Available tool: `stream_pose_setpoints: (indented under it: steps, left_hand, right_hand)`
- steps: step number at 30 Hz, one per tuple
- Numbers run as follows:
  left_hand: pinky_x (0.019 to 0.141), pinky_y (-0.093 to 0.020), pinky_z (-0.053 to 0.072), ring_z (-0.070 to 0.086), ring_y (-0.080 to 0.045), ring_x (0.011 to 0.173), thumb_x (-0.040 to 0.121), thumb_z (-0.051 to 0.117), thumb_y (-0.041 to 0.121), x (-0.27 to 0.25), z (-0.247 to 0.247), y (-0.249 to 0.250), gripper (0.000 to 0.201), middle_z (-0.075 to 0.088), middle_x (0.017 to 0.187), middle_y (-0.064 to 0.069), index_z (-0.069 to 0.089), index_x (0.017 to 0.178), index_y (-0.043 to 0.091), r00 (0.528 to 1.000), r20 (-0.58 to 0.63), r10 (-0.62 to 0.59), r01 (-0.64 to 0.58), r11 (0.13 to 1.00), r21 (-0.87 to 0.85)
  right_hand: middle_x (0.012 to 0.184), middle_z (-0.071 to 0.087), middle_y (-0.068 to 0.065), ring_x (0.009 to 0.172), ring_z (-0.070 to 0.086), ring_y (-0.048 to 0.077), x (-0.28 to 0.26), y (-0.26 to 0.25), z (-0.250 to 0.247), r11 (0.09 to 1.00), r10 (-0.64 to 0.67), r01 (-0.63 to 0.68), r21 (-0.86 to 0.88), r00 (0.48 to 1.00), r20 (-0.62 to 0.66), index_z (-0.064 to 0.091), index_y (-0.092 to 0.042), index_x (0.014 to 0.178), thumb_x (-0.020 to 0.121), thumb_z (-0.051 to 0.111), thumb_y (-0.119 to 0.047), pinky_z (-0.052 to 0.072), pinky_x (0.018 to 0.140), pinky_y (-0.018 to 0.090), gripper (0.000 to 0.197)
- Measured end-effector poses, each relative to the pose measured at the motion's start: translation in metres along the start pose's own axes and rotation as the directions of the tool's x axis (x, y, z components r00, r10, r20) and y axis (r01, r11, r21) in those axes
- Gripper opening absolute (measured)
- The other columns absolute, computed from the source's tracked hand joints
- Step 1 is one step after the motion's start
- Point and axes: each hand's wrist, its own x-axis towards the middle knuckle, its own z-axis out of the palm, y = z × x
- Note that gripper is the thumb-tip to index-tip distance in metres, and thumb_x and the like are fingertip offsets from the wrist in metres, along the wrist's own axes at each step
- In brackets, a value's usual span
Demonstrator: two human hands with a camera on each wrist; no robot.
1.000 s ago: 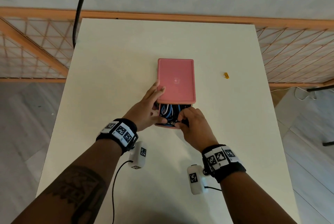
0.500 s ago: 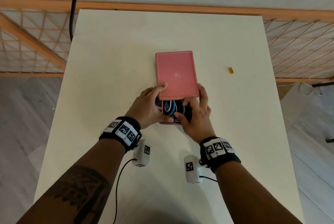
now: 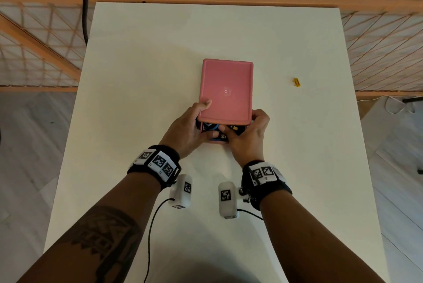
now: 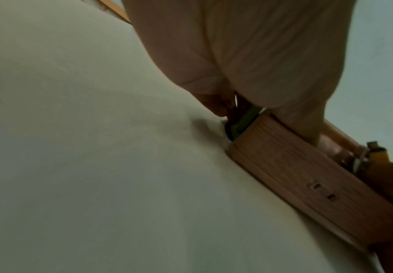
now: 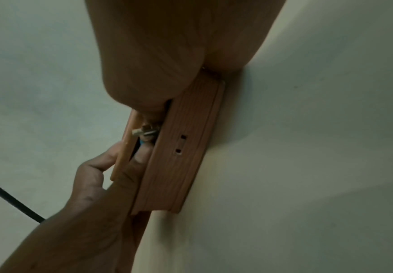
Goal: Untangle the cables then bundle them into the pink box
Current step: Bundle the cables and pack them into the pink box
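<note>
Pink box (image 3: 207,143) on the desk (image 3: 137,77), right between both hands. Lid (image 3: 226,90) covers most of it; only the near end is uncovered, cables (image 3: 215,128) showing in that gap. Left hand (image 3: 185,131) grips the lid's left edge, thumb on top. Right hand (image 3: 247,136) curls round the lid's near right corner, fingers at the cables. Small yellow bit (image 3: 296,82) lies well off to the right hand's far side.
</note>
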Motion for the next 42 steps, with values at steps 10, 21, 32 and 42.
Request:
stream_pose_setpoints:
  steps: [10,21,32,42]
  left_hand:
    - [0.092,-0.026,0.055,0.065,-0.017,0.117,0.085,0.083,0.045,0.004,0.007,-0.002,0.078,0.058,0.147,0.001,0.041,0.148,0.026,0.997,-0.074,-0.002,0.004,1.000,0.027]
    - [0.115,-0.049,0.047,0.038,-0.022,0.150,0.073,0.074,0.074,-0.003,0.027,0.001,0.108,0.025,0.166,-0.002,0.014,0.156,0.037,0.997,-0.057,-0.056,0.049,0.993,-0.109]
    - [0.089,-0.028,0.050,0.053,-0.017,0.109,0.086,0.079,0.050,0.000,0.035,0.003,0.081,0.047,0.131,-0.010,0.041,0.152,0.023,0.964,-0.264,-0.032,0.044,0.998,0.040]
    - [0.079,-0.034,0.055,0.057,-0.016,0.093,0.082,0.081,0.055,0.005,0.019,0.015,0.074,0.052,0.116,-0.003,0.050,0.143,0.027,0.963,-0.258,-0.074,0.100,0.991,0.088]
  right_hand:
    - [0.131,0.056,-0.003,0.102,0.062,-0.012,0.015,0.000,-0.049,0.956,0.066,-0.187,0.227,0.888,0.456,0.032,-0.022,0.143,0.109,0.045,-0.025,0.049,0.086,0.011,0.036]
    - [0.135,0.051,-0.002,0.123,0.058,0.024,0.013,-0.006,-0.031,0.989,0.104,-0.133,0.071,0.942,0.318,0.030,-0.027,0.133,0.097,0.064,-0.016,0.050,0.106,0.046,0.051]
    - [0.130,0.054,-0.001,0.117,0.059,0.019,0.008,-0.005,-0.029,0.998,0.019,-0.029,0.051,0.983,0.180,0.035,-0.022,0.137,0.094,0.071,-0.019,0.051,0.103,0.038,0.056]
    - [0.139,0.045,0.005,0.105,0.056,0.005,0.009,0.006,-0.040,0.968,-0.198,0.232,-0.094,0.941,0.275,0.040,-0.023,0.151,0.091,0.074,-0.034,0.050,0.092,0.015,0.069]
